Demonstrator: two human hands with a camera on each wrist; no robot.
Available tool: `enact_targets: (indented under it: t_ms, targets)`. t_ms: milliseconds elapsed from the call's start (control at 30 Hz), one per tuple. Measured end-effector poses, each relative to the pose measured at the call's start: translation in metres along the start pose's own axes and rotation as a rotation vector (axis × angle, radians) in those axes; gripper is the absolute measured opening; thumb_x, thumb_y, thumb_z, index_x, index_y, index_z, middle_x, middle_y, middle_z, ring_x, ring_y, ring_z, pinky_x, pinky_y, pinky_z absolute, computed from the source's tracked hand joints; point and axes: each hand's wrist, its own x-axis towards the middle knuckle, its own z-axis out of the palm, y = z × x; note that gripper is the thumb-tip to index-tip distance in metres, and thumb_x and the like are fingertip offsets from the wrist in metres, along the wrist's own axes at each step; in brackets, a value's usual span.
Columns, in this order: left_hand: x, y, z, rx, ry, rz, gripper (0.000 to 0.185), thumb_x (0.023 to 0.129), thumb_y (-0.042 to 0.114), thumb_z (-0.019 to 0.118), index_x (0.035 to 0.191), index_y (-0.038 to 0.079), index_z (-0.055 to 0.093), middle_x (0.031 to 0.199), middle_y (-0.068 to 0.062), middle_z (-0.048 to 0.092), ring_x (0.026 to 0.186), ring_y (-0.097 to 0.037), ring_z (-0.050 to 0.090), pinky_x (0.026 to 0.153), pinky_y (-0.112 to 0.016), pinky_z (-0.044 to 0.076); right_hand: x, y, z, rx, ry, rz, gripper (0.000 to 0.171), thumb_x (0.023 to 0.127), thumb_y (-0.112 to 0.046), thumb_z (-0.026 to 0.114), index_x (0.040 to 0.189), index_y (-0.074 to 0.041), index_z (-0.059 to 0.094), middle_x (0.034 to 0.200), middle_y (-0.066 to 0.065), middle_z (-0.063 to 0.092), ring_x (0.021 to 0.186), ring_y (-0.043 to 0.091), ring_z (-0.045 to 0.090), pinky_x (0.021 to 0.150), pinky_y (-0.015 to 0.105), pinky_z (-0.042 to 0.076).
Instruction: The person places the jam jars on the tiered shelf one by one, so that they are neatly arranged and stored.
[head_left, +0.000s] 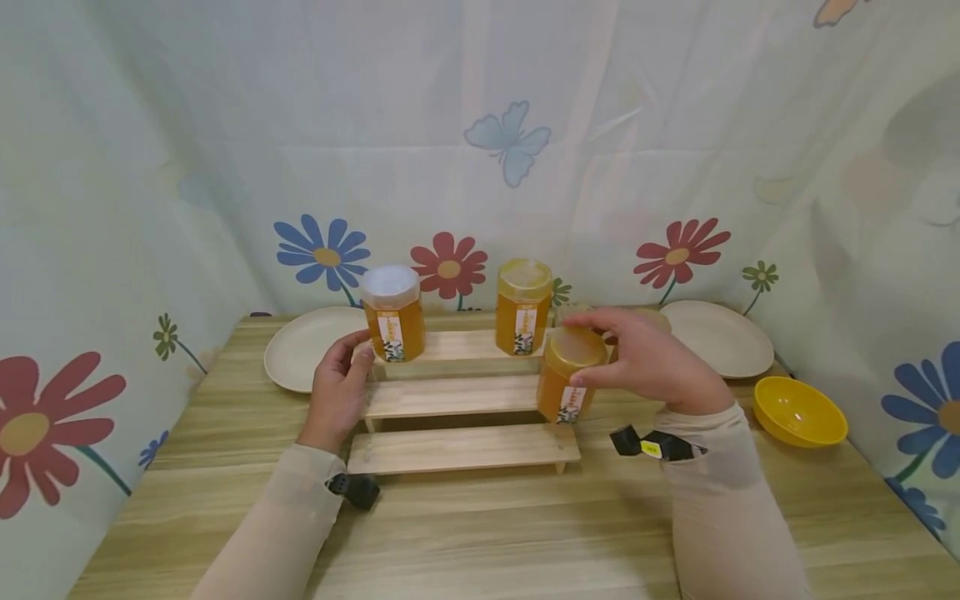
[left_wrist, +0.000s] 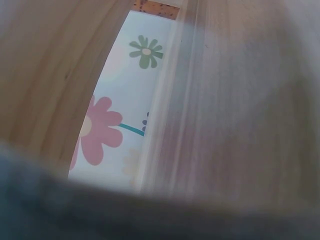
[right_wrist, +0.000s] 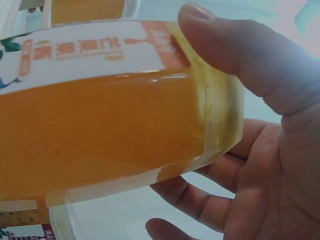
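A three-tier wooden rack [head_left: 465, 450] stands on the table. At the left end of its top board, my left hand [head_left: 337, 396] grips the rack between thumb and curled fingers; the left wrist view shows only close-up wooden boards. My right hand [head_left: 652, 358] grips a yellow-lidded jar of orange jam [head_left: 553, 392] near the lid, thumb in front and fingers behind. This jar overlaps the right end of the middle board, slightly tilted. On the top board stand a white-lidded jar [head_left: 405, 321] at the left and another yellow-lidded jar [head_left: 517, 325] right of centre.
Partly hidden behind the right hand, another jar [right_wrist: 25, 217] shows speckled contents. A cream plate [head_left: 288, 354] lies at the back left, a second cream plate [head_left: 720, 337] at the back right. In front of that sits a yellow bowl [head_left: 798, 412]. A flowered curtain [head_left: 585, 167] hangs behind.
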Motion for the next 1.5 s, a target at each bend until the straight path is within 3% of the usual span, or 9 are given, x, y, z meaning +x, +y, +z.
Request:
enact_targets:
  t_ms: [233,500,767,1033,1500]
  targets:
    - [0.001,0.0,0.0,-0.001,0.003,0.004,0.042,0.112,0.029,0.053,0.149,0.01,0.053,0.155,-0.005,0.054,0.14,-0.016,0.05,0.106,-0.015,0.044,0.004,-0.001,0.006,0.031,0.005,-0.001,0.076,0.085,-0.028,0.091,0.15,-0.009,0.057,0.147,0.014,0.06,0.125,0.033,0.061,0.104,0.054,0.054]
    - [0.0,0.0,0.0,0.007,0.003,-0.013,0.043,0.112,0.029,0.052,0.151,0.01,0.052,0.158,-0.004,0.052,0.145,-0.016,0.046,0.122,-0.036,0.039,0.009,-0.003,0.012,0.026,0.016,0.003,0.076,0.085,-0.027,0.091,0.151,-0.009,0.056,0.15,0.014,0.058,0.126,0.033,0.061,0.104,0.055,0.053]
    - [0.001,0.0,0.0,-0.006,0.008,0.01,0.041,0.112,0.027,0.053,0.149,0.009,0.053,0.156,-0.005,0.054,0.143,-0.016,0.048,0.116,-0.026,0.042,0.015,-0.005,0.019,0.057,0.024,-0.011,0.074,0.086,-0.024,0.09,0.15,-0.009,0.056,0.145,0.013,0.061,0.114,0.028,0.065,0.096,0.047,0.057]
    - [-0.002,0.004,0.0,-0.02,-0.002,0.016,0.04,0.112,0.024,0.052,0.149,0.008,0.052,0.157,-0.006,0.052,0.145,-0.016,0.047,0.115,-0.021,0.041,0.018,-0.011,0.025,0.091,0.018,0.012,0.077,0.086,-0.026,0.09,0.153,-0.011,0.054,0.143,0.012,0.061,0.115,0.029,0.065,0.098,0.049,0.058]
    - [-0.003,0.004,0.0,-0.002,-0.007,0.01,0.041,0.113,0.025,0.051,0.15,0.008,0.051,0.157,-0.007,0.052,0.144,-0.017,0.047,0.118,-0.027,0.041,0.019,-0.015,0.033,0.106,0.03,0.021,0.076,0.087,-0.026,0.089,0.153,-0.015,0.054,0.146,0.013,0.058,0.121,0.032,0.065,0.102,0.052,0.056]
